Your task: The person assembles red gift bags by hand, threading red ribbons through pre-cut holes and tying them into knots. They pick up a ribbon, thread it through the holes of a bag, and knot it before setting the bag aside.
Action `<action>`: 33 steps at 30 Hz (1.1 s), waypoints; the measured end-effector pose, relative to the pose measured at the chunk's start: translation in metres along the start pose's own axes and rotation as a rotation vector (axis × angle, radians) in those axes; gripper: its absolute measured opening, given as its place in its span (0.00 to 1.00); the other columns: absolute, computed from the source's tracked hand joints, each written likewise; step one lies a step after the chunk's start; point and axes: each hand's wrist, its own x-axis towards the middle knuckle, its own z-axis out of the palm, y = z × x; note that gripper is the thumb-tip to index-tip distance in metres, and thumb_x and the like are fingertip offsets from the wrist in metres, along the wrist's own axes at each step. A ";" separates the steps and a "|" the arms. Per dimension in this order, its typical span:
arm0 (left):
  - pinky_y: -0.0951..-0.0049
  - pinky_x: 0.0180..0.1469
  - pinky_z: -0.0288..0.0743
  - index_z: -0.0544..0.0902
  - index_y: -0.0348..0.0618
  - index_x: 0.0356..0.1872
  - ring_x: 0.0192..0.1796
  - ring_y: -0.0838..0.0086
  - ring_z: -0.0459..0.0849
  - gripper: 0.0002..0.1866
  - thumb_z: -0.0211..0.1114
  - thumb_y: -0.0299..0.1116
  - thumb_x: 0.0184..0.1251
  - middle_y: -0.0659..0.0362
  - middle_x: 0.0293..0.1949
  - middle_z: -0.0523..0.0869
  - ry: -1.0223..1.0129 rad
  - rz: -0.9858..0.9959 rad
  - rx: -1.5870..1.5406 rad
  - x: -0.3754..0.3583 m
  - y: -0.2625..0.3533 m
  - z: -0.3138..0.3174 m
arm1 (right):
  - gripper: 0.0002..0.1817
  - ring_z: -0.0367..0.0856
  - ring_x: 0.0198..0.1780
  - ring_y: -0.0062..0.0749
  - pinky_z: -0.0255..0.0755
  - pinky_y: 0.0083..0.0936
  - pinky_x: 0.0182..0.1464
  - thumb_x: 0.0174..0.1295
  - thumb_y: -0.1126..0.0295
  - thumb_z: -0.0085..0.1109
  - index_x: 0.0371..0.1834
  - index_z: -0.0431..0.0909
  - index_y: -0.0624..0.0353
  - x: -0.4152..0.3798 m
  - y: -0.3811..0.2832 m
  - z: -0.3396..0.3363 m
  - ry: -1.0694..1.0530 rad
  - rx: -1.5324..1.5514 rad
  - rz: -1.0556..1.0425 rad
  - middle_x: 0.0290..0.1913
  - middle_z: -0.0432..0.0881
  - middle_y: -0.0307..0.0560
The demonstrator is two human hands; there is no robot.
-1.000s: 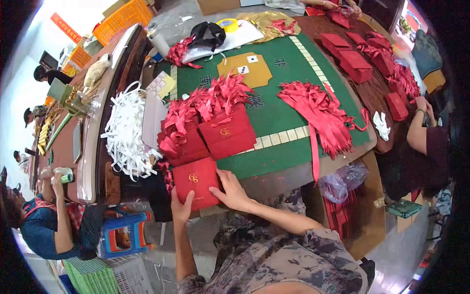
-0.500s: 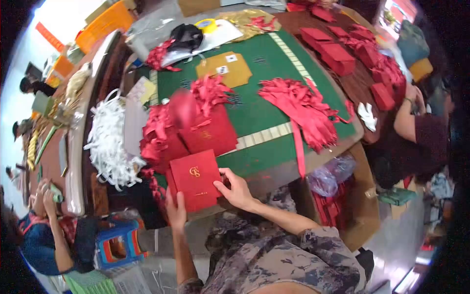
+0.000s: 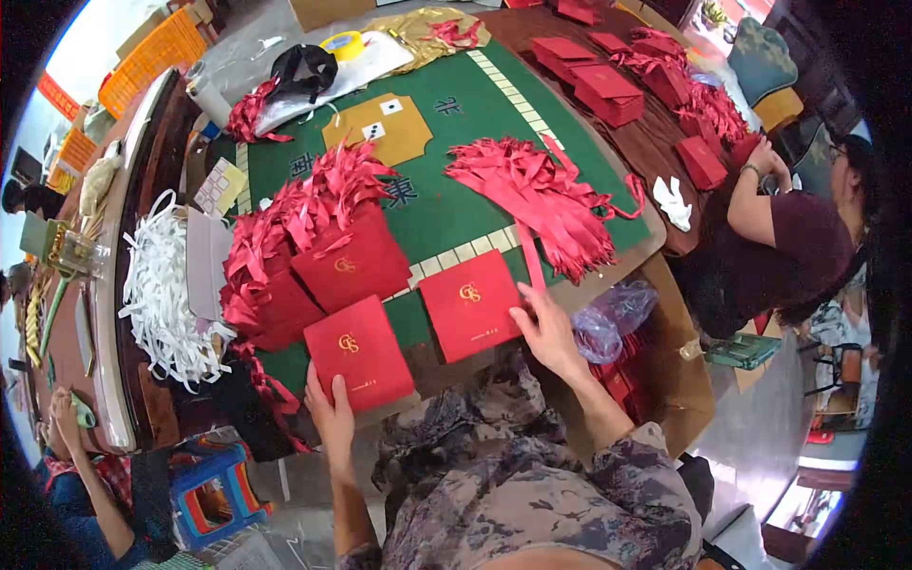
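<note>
My left hand (image 3: pixel 330 410) grips the lower left edge of a flat red gift bag (image 3: pixel 361 356) with gold lettering, its thumb on the front. My right hand (image 3: pixel 553 334) has its thumb at the right edge of a second red gift bag (image 3: pixel 467 309), with the same gold lettering. The two bags are apart, over the table's front edge. Just behind them lie stacked red bags (image 3: pixel 350 264) topped with bunched red ribbons (image 3: pixel 332 190). A heap of loose red ribbons (image 3: pixel 537 204) rests beyond my right hand, with one strand hanging down beside it.
White ribbons (image 3: pixel 171 294) fill a spot at the left. Dice (image 3: pixel 390 105) are printed on the green table mat (image 3: pixel 418 161). More red bags (image 3: pixel 594 85) are piled at the back right. A co-worker (image 3: pixel 798 228) sits at the right, near a cardboard box (image 3: pixel 679 380).
The red bags that were together in my hands are now separated. My right hand has moved right with one bag, while my left keeps the other. The view has shifted slightly.
</note>
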 end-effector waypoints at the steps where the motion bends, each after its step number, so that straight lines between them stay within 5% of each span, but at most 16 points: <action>1: 0.60 0.74 0.61 0.65 0.36 0.75 0.71 0.55 0.72 0.29 0.57 0.39 0.80 0.43 0.70 0.73 -0.031 -0.033 -0.003 0.000 0.002 -0.001 | 0.18 0.83 0.43 0.45 0.76 0.39 0.47 0.71 0.69 0.59 0.62 0.77 0.62 0.001 -0.005 -0.004 0.074 -0.149 -0.129 0.42 0.81 0.55; 3: 0.56 0.71 0.62 0.66 0.37 0.74 0.68 0.51 0.73 0.29 0.57 0.39 0.78 0.41 0.68 0.75 -0.017 0.003 -0.028 -0.001 0.002 0.003 | 0.16 0.78 0.50 0.55 0.73 0.45 0.52 0.66 0.77 0.58 0.57 0.80 0.58 0.000 -0.012 -0.011 0.146 -0.239 -0.215 0.46 0.77 0.54; 7: 0.52 0.69 0.63 0.68 0.38 0.72 0.67 0.46 0.72 0.27 0.58 0.38 0.77 0.39 0.66 0.74 0.001 -0.030 -0.062 0.001 0.001 0.003 | 0.21 0.77 0.53 0.52 0.74 0.42 0.55 0.53 0.86 0.57 0.50 0.81 0.55 -0.006 0.004 -0.036 0.071 -0.353 -0.369 0.48 0.78 0.50; 10: 0.57 0.73 0.59 0.70 0.37 0.71 0.69 0.53 0.70 0.26 0.58 0.37 0.78 0.44 0.65 0.76 0.129 0.184 0.228 0.000 0.016 -0.006 | 0.20 0.75 0.56 0.56 0.75 0.44 0.55 0.54 0.86 0.58 0.49 0.81 0.55 -0.014 0.013 -0.047 -0.069 -0.378 -0.401 0.54 0.77 0.53; 14: 0.53 0.72 0.58 0.73 0.40 0.67 0.67 0.53 0.70 0.25 0.64 0.32 0.71 0.46 0.62 0.77 0.265 0.298 0.235 0.009 0.092 -0.011 | 0.17 0.77 0.56 0.48 0.74 0.40 0.56 0.54 0.81 0.66 0.47 0.83 0.55 -0.021 0.030 -0.047 -0.086 -0.386 -0.379 0.52 0.80 0.46; 18: 0.50 0.67 0.62 0.76 0.42 0.64 0.64 0.50 0.71 0.30 0.75 0.35 0.59 0.46 0.62 0.75 -0.062 0.578 0.173 0.022 0.143 0.024 | 0.12 0.79 0.53 0.46 0.75 0.39 0.54 0.54 0.78 0.69 0.43 0.84 0.56 -0.021 0.031 -0.050 -0.085 -0.351 -0.426 0.49 0.83 0.45; 24: 0.52 0.67 0.63 0.81 0.44 0.56 0.67 0.52 0.71 0.27 0.75 0.32 0.52 0.49 0.60 0.77 -0.389 0.649 0.501 0.008 0.135 0.052 | 0.09 0.82 0.48 0.48 0.76 0.39 0.49 0.59 0.76 0.67 0.43 0.84 0.58 -0.016 0.009 -0.042 0.072 -0.258 -0.385 0.45 0.84 0.47; 27: 0.53 0.68 0.62 0.81 0.43 0.54 0.68 0.53 0.69 0.27 0.76 0.32 0.49 0.49 0.59 0.78 -0.361 0.688 0.710 0.009 0.114 0.055 | 0.10 0.81 0.44 0.50 0.75 0.40 0.45 0.62 0.74 0.66 0.46 0.84 0.58 -0.006 0.002 -0.034 0.064 -0.272 -0.304 0.41 0.82 0.50; 33: 0.53 0.67 0.63 0.80 0.42 0.54 0.67 0.53 0.70 0.25 0.74 0.31 0.52 0.50 0.56 0.79 -0.360 0.623 0.540 0.010 0.129 0.048 | 0.12 0.79 0.40 0.51 0.74 0.43 0.43 0.64 0.73 0.64 0.51 0.82 0.60 0.014 0.007 -0.003 0.168 -0.414 -0.294 0.38 0.78 0.52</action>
